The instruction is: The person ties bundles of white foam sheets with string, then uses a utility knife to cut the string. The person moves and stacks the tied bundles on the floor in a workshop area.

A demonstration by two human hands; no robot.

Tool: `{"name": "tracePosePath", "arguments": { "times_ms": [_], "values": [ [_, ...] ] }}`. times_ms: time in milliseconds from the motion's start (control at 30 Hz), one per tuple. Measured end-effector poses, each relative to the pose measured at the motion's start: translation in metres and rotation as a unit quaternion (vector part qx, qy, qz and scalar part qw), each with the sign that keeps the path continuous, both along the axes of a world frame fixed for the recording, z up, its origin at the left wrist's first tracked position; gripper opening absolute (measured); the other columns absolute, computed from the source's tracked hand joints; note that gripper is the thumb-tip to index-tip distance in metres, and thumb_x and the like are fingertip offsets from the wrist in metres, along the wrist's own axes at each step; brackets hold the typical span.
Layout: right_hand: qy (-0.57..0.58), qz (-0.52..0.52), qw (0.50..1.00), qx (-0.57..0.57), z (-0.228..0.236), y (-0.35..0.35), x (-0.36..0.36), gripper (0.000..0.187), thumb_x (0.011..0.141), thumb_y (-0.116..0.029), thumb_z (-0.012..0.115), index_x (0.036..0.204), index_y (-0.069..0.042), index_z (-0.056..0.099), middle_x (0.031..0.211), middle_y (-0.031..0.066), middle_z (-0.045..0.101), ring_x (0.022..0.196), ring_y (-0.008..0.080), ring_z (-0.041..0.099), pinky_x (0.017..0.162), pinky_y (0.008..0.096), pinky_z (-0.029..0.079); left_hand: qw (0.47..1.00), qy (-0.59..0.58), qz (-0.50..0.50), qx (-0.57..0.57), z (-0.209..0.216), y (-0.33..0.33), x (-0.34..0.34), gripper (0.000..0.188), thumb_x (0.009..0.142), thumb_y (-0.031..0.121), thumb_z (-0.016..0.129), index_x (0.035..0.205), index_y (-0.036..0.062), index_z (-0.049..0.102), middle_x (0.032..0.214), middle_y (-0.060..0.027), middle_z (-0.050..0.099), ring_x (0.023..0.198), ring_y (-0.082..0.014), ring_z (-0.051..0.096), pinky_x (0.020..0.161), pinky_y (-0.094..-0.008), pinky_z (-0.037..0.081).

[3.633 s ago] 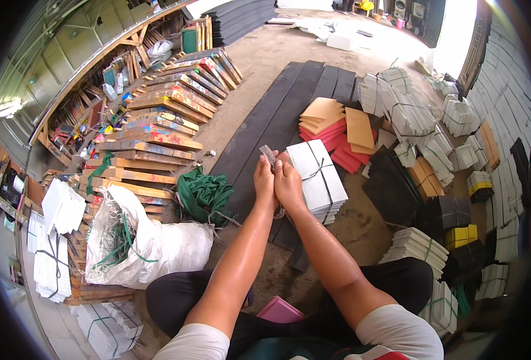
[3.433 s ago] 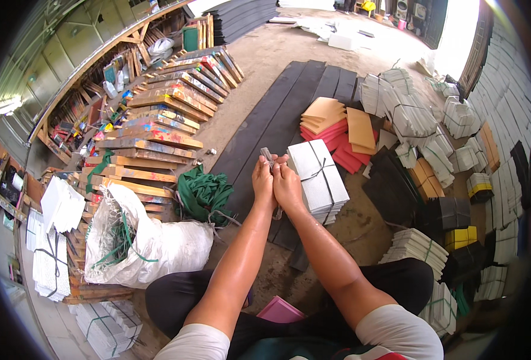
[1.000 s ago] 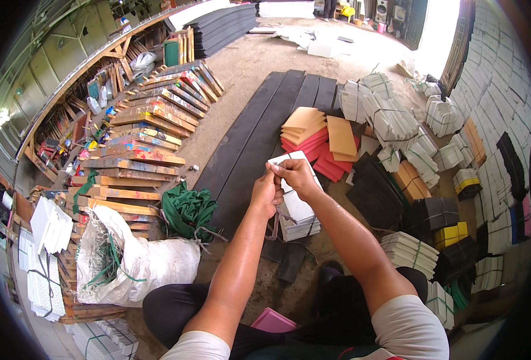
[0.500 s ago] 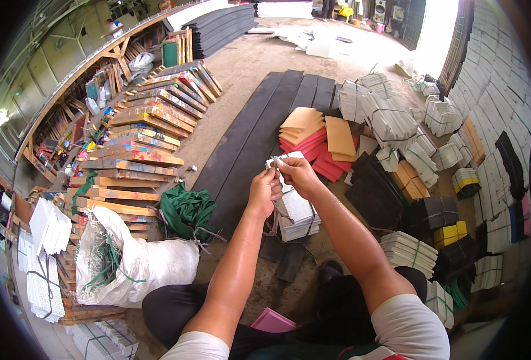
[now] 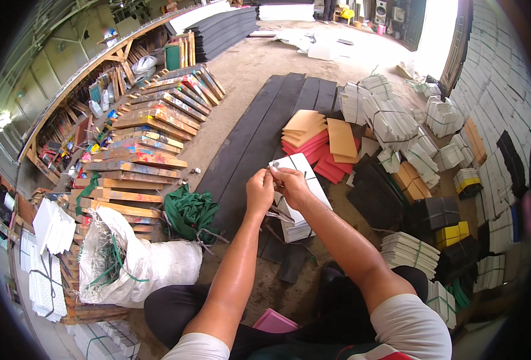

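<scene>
My left hand and my right hand meet fingertip to fingertip over a bundle of white sheets. Both are closed, pinching a thin greyish strap whose loose part hangs beside the bundle below my fingers. A dark band crosses the top of the white bundle. The exact shape of the strap between my fingertips is hidden. Just beyond the bundle lie red sheets and tan-orange sheets.
Long black foam sheets lie ahead. To the left are wooden frames, green cloth and a white sack. Tied white bundles, black blocks and a yellow block stand at right. A pink sheet lies near my legs.
My hands have come slightly down and closer together, with the right hand shifting left. More of the white bundle's top and its dark band now shows beyond my right hand.
</scene>
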State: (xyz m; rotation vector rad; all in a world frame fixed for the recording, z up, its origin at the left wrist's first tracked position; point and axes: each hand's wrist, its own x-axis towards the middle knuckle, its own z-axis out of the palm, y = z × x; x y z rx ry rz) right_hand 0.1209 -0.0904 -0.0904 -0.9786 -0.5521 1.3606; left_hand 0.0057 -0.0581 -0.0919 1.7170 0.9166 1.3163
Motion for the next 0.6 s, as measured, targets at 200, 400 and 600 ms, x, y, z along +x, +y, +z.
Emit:
{"name": "tracePosePath", "arguments": {
  "times_ms": [200,400,600],
  "values": [
    [-0.052,-0.054,0.997,-0.028,-0.002,-0.003,-0.003,0.016,0.097,-0.018,0.071,0.101,-0.003,0.075,0.085,0.0006,0.063,0.083,0.0132,0.056,0.074,0.0344,0.046,0.986,0.154,-0.023,0.052,-0.001,0.002,-0.012,0.030,0.104,0.023,0.054,0.093,-0.0028,0.065,0.077,-0.0235,0.065,0.073,-0.0421,0.067,0.065,-0.0466,0.048],
    [-0.187,-0.159,0.969,-0.001,-0.030,0.008,0.000,0.024,0.094,-0.021,0.075,0.102,0.002,0.076,0.091,0.0054,0.072,0.084,0.0140,0.061,0.072,0.0327,0.047,0.985,0.169,-0.024,0.032,-0.015,0.028,-0.030,0.043,0.104,0.035,0.054,0.104,-0.0033,0.072,0.078,-0.0169,0.072,0.071,-0.0333,0.071,0.068,-0.0457,0.053],
    [-0.240,-0.205,0.942,0.112,-0.036,0.009,-0.016,0.020,0.092,-0.017,0.077,0.097,0.003,0.075,0.082,0.0085,0.070,0.079,0.0159,0.062,0.073,0.0321,0.048,0.871,-0.017,-0.141,-0.470,0.011,0.001,-0.030,0.055,0.105,0.053,0.051,0.093,0.0060,0.075,0.074,-0.0065,0.071,0.054,-0.0138,0.054,0.051,-0.0293,0.040]
  ]
}}
